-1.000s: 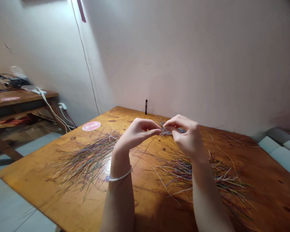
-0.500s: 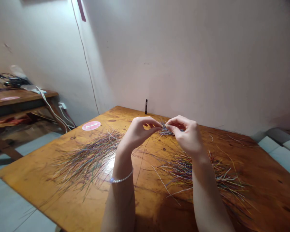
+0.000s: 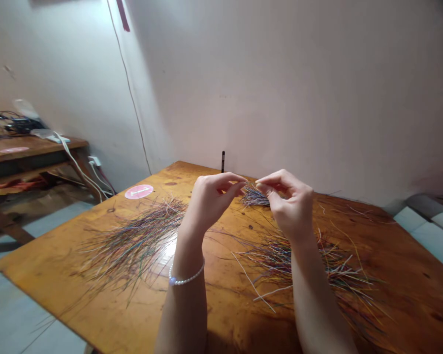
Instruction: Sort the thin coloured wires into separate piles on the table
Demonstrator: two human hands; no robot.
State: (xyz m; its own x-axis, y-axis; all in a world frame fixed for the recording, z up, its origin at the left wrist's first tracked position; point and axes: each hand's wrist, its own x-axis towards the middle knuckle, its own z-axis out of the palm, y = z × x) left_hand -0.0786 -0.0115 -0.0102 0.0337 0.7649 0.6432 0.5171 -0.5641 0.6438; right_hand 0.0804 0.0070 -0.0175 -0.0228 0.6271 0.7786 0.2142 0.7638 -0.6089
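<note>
Over the far middle of the table, my left hand (image 3: 216,199) is closed in a pinch, thumb against fingertips. Facing it a short gap away, my right hand (image 3: 290,201) pinches in the same way. A very thin wire (image 3: 250,183) seems to span the gap between the fingertips; its ends are hard to make out. Just behind and below the fingers lies a small pile of bluish-grey wires (image 3: 254,196). A large spread of multicoloured wires (image 3: 140,241) lies left of my left forearm. Another mixed wire pile (image 3: 269,258) lies partly hidden under my right forearm.
The wooden table (image 3: 107,305) meets the wall at the back. A black marker (image 3: 223,162) stands upright near that edge. A round pink sticker (image 3: 139,191) is on the far left. Loose white wires (image 3: 358,214) lie at the right back. A second table (image 3: 33,150) stands left.
Both hands have risen slightly and their fingertips have moved a little apart. A long thin dark line below my left hand no longer shows. The wire piles look unchanged.
</note>
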